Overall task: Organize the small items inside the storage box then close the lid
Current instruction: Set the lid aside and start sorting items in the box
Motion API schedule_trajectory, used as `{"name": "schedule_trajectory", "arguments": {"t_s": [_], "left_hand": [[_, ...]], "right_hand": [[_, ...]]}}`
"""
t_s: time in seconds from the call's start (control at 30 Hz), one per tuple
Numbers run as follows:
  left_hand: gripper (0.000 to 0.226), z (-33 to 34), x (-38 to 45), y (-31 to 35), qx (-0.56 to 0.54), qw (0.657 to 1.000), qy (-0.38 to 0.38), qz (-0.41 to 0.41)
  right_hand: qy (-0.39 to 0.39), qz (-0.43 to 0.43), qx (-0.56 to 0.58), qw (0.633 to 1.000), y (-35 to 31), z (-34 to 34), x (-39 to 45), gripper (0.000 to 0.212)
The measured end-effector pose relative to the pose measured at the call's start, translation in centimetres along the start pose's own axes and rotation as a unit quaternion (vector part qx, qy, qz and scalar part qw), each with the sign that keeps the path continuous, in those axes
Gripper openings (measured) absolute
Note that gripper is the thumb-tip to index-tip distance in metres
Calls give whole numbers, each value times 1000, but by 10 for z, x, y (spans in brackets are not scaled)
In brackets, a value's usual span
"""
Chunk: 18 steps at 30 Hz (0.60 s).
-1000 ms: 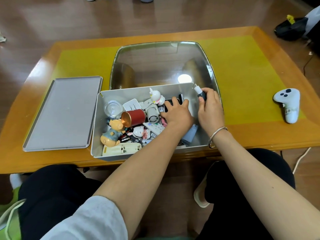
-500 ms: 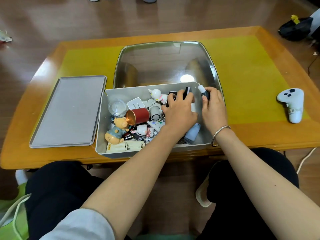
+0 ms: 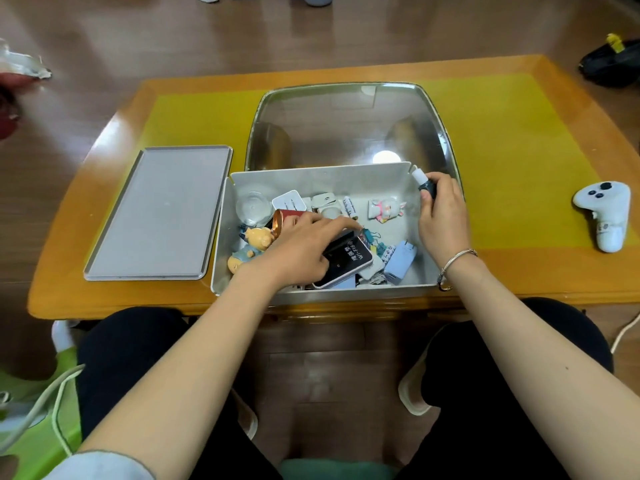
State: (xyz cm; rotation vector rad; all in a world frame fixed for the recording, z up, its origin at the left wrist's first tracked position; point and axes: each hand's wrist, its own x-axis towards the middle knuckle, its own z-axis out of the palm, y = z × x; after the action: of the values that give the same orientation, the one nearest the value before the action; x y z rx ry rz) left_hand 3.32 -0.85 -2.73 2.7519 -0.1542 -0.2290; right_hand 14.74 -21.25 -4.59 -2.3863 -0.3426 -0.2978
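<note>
The open storage box [image 3: 408,287] sits at the table's near edge with its lid [image 3: 157,213] lying flat just left of it. Inside the box, the left hand [image 3: 298,247] grips a black WiFi device [image 3: 346,263] over the clutter, thumb and fingers curled round it. At the box's far right corner, the right hand [image 3: 441,216] pinches a small dark bottle with a white cap [image 3: 423,180].

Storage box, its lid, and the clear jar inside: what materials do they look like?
Open grey rectangular storage box: looks like matte plastic, with thin walls and dull sheen; painted metal can't be ruled out. Flat grey lid on the table left of the box: same matte grey, with raised rim, likely the same material. Small clear round jar in the box's far left corner: transparent with highlights, glass or clear plastic, can't tell which.
</note>
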Motion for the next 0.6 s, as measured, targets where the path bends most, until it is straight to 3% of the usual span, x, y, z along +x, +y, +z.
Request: {"name": "schedule_trajectory", "arguments": {"t_s": [0.27,0.43,0.5,0.6], "left_hand": [[37,-6,8,-1,-13,1000,11,7],[18,-7,41,21,-61,991,108,42],[28,-1,67,30,-15,994,103,31],[49,11,101,42,58,998,29,-6]], "right_hand": [[5,-6,-3,1000,1,1,1,26],[7,-11,-2,1000,1,2,1,26],[8,-13,1,1000,1,1,0,26],[7,-13,3,1000,1,1,0,26]]}}
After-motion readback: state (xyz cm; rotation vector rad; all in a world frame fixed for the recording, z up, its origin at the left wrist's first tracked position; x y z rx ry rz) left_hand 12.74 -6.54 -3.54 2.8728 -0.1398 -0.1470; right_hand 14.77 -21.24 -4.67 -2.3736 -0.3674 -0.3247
